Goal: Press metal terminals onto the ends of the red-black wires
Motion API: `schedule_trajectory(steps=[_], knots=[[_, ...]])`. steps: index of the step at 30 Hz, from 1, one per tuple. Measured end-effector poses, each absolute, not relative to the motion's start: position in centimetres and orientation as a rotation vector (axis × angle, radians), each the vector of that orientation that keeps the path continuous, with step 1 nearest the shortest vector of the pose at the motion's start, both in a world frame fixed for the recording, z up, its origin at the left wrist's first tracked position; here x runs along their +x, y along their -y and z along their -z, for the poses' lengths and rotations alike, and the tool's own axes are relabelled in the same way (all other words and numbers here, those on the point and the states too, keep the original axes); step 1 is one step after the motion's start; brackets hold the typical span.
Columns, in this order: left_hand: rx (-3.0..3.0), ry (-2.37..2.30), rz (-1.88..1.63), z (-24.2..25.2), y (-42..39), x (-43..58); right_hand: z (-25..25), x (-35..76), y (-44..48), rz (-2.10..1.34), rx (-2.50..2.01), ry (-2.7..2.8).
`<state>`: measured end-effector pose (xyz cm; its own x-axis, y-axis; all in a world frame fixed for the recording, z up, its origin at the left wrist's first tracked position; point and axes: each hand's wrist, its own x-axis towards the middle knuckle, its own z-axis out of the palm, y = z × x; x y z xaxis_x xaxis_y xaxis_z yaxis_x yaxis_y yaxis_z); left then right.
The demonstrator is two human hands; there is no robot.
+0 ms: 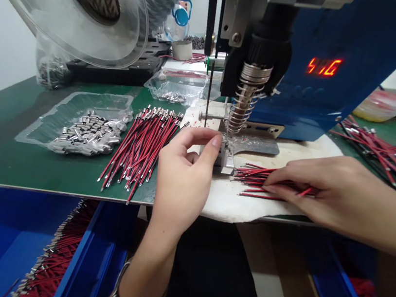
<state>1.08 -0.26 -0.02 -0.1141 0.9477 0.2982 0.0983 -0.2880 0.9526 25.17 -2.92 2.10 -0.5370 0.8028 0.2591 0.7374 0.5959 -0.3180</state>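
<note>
My left hand [188, 171] is at the work point of a blue machine [300, 101], thumb and forefinger pinched close to its metal block [226, 160]. Whatever lies between those fingertips is too small to make out. Above them stands the machine's spring-wrapped plunger [244, 98]. On the right, my right hand [311, 184] closes its fingers on red-and-black wires [252, 180] lying over a white sheet [227, 204]. Left of my left hand lies a pile of red-and-black wires [143, 145] with metal caps at their far ends.
A clear plastic tray [30, 132] holds many small metal cylinders. Another clear tray [177, 84] stands behind. A big clear reel [132, 36] hangs at upper left. More wires [385, 152] lie at right. Blue bins [5, 234] with wires sit below the table edge.
</note>
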Motion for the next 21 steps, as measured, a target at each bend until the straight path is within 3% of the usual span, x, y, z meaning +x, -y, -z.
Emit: schedule_trajectory(steps=[21], knots=[[1.425, -1.21, -1.5, 0.0, 0.2, 1.1, -2.9, 23.4, 1.9, -0.179, -1.154, 2.482]])
